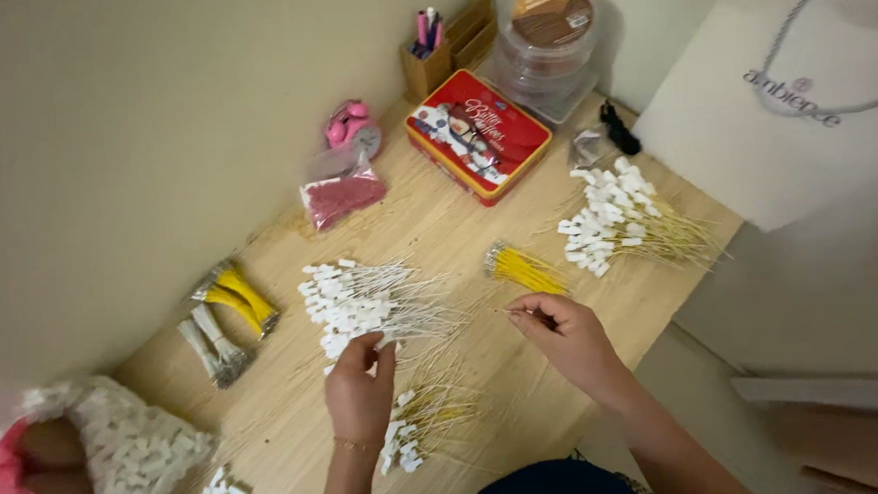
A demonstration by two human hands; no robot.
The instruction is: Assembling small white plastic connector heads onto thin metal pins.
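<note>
- Pinched between right hand (pixel 569 335) fingertips, one thin stick; left hand (pixel 359 386) curls empty over tagged sticks (pixel 362 301).
- Loose sticks (pixel 437 407) could roll off the counter (pixel 458 236) if nudged.

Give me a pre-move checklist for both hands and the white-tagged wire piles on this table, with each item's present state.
1. Left hand on the middle pile of white-tagged wires: ok, fingertips touch its near edge.
2. Right hand pinching a single thin wire: ok, though the wire is barely visible.
3. Small tagged pile near the wrists fully on the table: ok.
4. Far pile kept apart from the middle pile: ok.
5. Yellow bundle clear of the right hand: ok, gap visible.
6. Tag seated on the pinched wire: cannot tell.
</note>
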